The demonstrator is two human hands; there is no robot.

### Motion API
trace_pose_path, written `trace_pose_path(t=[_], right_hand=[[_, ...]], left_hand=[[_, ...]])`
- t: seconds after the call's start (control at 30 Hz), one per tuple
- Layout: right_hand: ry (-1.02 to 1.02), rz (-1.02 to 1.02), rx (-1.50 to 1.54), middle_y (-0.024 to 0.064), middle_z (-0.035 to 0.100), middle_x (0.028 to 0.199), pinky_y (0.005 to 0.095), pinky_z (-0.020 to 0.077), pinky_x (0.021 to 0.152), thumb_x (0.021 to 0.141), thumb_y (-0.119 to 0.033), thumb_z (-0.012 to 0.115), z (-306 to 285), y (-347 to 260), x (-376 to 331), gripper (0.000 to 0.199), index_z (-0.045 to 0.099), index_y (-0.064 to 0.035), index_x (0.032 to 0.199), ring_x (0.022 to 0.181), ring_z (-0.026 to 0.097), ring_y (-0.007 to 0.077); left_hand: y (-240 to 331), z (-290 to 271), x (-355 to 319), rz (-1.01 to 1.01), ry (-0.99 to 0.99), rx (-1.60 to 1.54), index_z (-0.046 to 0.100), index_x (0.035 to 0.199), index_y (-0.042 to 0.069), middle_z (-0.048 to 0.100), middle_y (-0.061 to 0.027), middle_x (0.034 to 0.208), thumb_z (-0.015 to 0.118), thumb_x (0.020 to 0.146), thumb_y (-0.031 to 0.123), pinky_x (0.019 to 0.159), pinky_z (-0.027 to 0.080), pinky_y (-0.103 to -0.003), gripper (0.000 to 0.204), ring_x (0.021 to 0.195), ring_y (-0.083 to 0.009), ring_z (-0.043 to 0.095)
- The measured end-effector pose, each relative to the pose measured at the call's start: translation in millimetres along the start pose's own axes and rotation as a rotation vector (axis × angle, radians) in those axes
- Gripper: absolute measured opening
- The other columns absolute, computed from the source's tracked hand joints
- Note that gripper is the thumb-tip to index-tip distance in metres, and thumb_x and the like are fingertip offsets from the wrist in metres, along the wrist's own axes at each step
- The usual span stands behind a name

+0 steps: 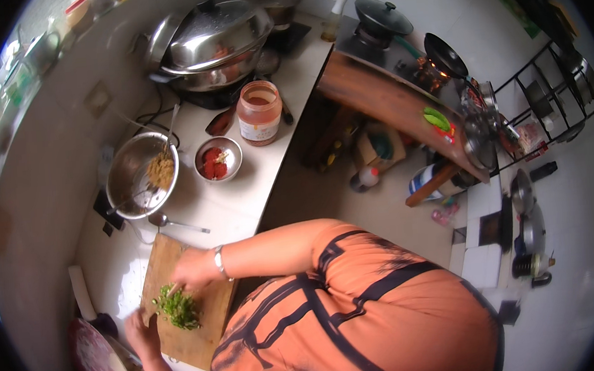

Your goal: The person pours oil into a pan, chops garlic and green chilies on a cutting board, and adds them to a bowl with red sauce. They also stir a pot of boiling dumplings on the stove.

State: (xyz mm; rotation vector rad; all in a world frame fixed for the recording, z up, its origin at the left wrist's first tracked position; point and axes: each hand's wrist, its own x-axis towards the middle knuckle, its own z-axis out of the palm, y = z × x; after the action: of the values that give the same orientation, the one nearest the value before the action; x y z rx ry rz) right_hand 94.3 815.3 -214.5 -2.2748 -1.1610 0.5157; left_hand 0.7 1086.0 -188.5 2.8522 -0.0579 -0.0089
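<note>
- On the wooden cutting board (194,318), chopped green herbs (180,310) lie heaped.
- Right hand (190,269) — fingers curled, touching the herbs.
- Left hand (143,335) — loosely open beside them; 2 bowls (218,159) stand beyond.

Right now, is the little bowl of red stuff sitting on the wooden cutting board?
No, the small bowl of red stuff sits on the white counter, apart from the cutting board.
</note>
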Motion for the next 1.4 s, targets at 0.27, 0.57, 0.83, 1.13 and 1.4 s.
trace_pose_path(t=[0.27, 0.57, 0.83, 1.13, 1.4], right_hand=[[-0.05, 0.644, 0.89, 0.0002, 0.047, 0.057, 0.0246, 0.0402, 0.037, 0.099, -0.032, 0.049, -7.0, 60.6, -94.9, 0.031, 0.053, -0.0015, 0.098, 0.04, 0.046, 0.0102], [0.246, 0.303, 0.374, 0.0208, 0.063, 0.106, 0.0448, 0.0488, 0.086, 0.085, -0.024, 0.057, 30.3, 23.1, -87.2, 0.027, 0.061, -0.0008, 0.099, 0.096, 0.062, 0.0377], [0.114, 0.212, 0.459, 0.0155, 0.067, 0.092, 0.0378, 0.0512, 0.077, 0.089, -0.022, 0.056, -42.9, 64.4, -201.4, 0.025, 0.065, -0.0062, 0.105, 0.083, 0.065, 0.0302], [0.732, 0.999, 0.231, 0.0107, 0.068, 0.079, 0.0358, 0.0511, 0.07, 0.084, -0.012, 0.058, -232.7, 338.6, -644.2, 0.016, 0.068, -0.0036, 0.093, 0.075, 0.063, 0.0195], [0.839, 1.498, -0.414, 0.0187, 0.05, 0.128, 0.0448, 0.0475, 0.095, 0.089, -0.011, 0.05, -377.4, 469.6, -812.9, 0.042, 0.051, -0.0092, 0.13, 0.114, 0.056, 0.0376]], left_hand=[[9.7, 73.9, -74.3, -0.392, 0.398, -0.331, 0.033, 0.145, 0.005, 0.03, -0.0189, 0.151, 0.069, 0.083, 0.027, 0.116, 0.019, -0.044, 0.074, 0.141, -0.035, 0.024], [99.8, 82.4, -61.6, 0.024, 0.358, -0.323, 0.036, 0.142, 0.003, 0.028, -0.022, 0.15, 0.065, 0.083, 0.019, 0.114, 0.019, -0.052, 0.068, 0.141, -0.042, 0.022], [160.2, 96.7, -51.1, 0.197, 0.344, -0.226, 0.039, 0.14, 0.002, 0.035, -0.0247, 0.145, 0.061, 0.089, 0.024, 0.111, 0.024, -0.055, 0.059, 0.135, -0.0461, 0.029], [343.0, 143.5, -47.8, 0.206, 0.157, -0.315, 0.041, 0.139, 0.003, 0.032, -0.0262, 0.147, 0.058, 0.089, 0.016, 0.109, 0.028, -0.054, 0.054, 0.136, -0.0474, 0.03], [534.7, 168.9, 37.6, 0.364, -0.122, -0.341, 0.047, 0.13, 0.003, 0.034, -0.0257, 0.145, 0.065, 0.076, 0.002, 0.108, 0.033, -0.05, 0.056, 0.132, -0.0458, 0.035]])
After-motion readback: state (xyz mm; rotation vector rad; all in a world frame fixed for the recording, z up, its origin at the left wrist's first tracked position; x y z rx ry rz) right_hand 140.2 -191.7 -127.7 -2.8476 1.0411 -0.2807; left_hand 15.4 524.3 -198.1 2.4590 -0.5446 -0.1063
